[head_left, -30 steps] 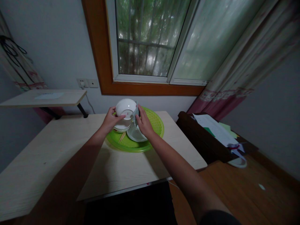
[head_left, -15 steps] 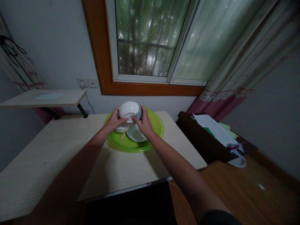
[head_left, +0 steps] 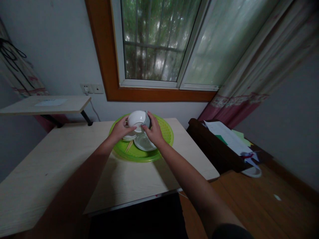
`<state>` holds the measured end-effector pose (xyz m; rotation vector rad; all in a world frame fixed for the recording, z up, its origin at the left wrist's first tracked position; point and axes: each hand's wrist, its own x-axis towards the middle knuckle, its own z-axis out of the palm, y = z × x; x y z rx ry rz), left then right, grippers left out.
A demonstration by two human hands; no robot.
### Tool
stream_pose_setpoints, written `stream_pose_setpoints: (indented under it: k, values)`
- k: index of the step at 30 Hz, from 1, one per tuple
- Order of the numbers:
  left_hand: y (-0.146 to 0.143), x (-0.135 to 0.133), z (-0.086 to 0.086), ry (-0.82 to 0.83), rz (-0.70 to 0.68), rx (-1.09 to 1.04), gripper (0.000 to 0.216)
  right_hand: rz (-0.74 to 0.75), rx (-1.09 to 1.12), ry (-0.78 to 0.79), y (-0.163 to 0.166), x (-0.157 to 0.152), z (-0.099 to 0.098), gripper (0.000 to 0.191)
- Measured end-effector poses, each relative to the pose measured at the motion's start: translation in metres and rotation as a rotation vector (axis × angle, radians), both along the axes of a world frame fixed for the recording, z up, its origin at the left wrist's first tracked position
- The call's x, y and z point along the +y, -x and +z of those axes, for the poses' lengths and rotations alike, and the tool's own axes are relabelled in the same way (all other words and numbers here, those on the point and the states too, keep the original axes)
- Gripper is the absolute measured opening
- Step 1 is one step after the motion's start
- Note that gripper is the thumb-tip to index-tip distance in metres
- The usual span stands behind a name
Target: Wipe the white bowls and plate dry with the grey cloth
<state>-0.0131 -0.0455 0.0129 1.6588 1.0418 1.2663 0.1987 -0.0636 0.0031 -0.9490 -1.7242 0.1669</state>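
Note:
A white bowl (head_left: 136, 118) is tilted with its underside and foot ring toward me, held above the round green basket (head_left: 169, 134). My left hand (head_left: 120, 128) is closed on the bowl's left side, thumb along its base. At the right side, my right hand (head_left: 154, 130) grips it through a grey piece that looks like a cloth (head_left: 147, 122). Beneath the hands, a pale shallow dish (head_left: 144, 143) and stacked white dishes (head_left: 129, 136) sit in the basket, partly hidden. Wooden chopsticks (head_left: 129, 146) lie by the dish.
The basket stands on a pale wooden table (head_left: 134, 179) close to the wall. A raised shelf (head_left: 72, 104) is at the back left. To the right, papers (head_left: 221, 132) lie on a dark brown piece of furniture (head_left: 206, 142). A window (head_left: 159, 43) is behind.
The bowl has dropped slightly and turned a little in my hands. More of the grey piece shows at its right side. Both hands keep their grip.

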Motion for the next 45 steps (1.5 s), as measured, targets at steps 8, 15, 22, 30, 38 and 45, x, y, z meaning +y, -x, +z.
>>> stream_pose_setpoints:
  k: [8,15,22,30,38,45]
  values:
    - [0.002,0.003,-0.005,0.018,-0.016,0.013,0.083,-0.034,-0.346,-0.073,0.012,-0.015,0.012,0.063]
    - [-0.001,0.0,0.0,0.007,-0.052,-0.031,0.079,-0.005,-0.497,-0.143,0.019,-0.024,0.018,0.063]
    - [0.003,0.002,0.004,0.122,-0.006,-0.126,0.076,0.014,-0.112,0.019,0.008,-0.007,0.008,0.058]
    - [0.005,0.003,0.001,0.229,-0.013,-0.226,0.061,0.058,0.134,0.23,0.004,0.008,-0.007,0.071]
    - [0.003,0.006,-0.001,0.222,-0.086,-0.153,0.063,-0.002,0.088,0.205,0.001,0.013,-0.01,0.063]
    - [0.002,0.01,-0.002,0.172,-0.043,-0.139,0.066,-0.035,0.009,0.176,0.004,0.01,-0.011,0.063]
